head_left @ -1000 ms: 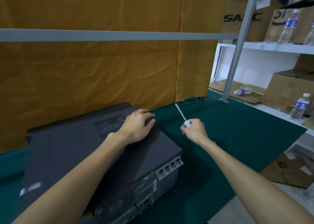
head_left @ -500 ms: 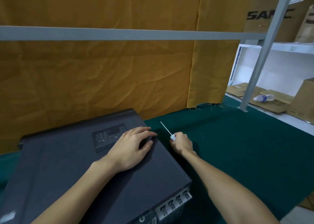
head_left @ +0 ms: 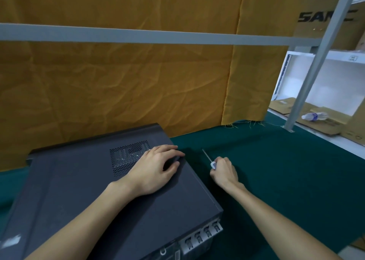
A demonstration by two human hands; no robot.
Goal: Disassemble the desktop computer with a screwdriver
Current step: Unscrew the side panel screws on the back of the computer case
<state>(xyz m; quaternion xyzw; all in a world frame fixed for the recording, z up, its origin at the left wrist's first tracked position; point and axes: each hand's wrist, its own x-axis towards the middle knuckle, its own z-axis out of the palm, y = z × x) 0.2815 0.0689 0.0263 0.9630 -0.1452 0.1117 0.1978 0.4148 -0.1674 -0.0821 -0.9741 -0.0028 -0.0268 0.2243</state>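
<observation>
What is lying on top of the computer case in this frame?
Only the left hand rests on the computer case, fingers spread flat beside the vent grille. Whatever the palm covers is hidden. The right hand holds the screwdriver off to the side, over the green cloth.

You've got a table (head_left: 286, 171) covered in dark green cloth, and right behind it hangs a wrinkly mustard-yellow fabric backdrop (head_left: 118, 86) with a frayed bottom edge on its right panel. A grey metal rail (head_left: 158, 36) runs straight across in front of it and meets a slanted grey upright post (head_left: 314, 62) on your right. Past the post there's a white shelf unit (head_left: 335, 78) with flattened cardboard (head_left: 284, 105) and a plastic water bottle (head_left: 314, 116) lying on its side, plus a big cardboard box (head_left: 316, 20) up top with dark lettering. Lighting's pretty dim and even.
</observation>
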